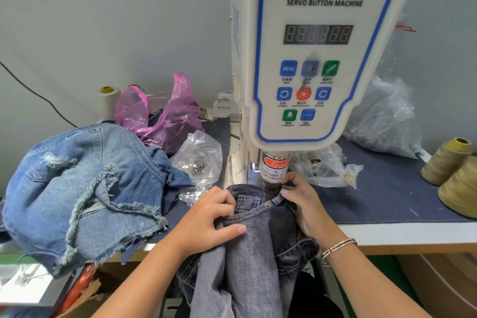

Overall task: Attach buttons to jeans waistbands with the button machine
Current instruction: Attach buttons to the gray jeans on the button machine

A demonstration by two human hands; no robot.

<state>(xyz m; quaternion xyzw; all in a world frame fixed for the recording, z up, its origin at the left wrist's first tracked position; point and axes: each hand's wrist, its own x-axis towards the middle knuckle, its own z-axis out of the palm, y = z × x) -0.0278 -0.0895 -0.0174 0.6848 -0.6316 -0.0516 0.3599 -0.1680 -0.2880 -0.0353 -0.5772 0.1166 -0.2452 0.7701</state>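
A white servo button machine [315, 54] stands at the centre, its press head [274, 166] pointing down. Grey jeans [247, 253] hang off the table's front with the waistband [275, 200] lifted under the press head. My left hand [206, 219] grips the jeans by the pocket, fingers curled into the cloth. My right hand [300, 199] pinches the waistband end right beside the press head. A small rivet [268, 205] shows on the pocket corner. A clear bag of metal buttons [197, 160] lies left of the machine.
A pile of frayed light-blue denim [85, 188] fills the left of the table. Pink plastic bags [160, 113] and a cream thread cone [108, 100] stand behind it. Clear bags [384, 116] sit to the right, and olive thread cones [451, 162] at the far right edge.
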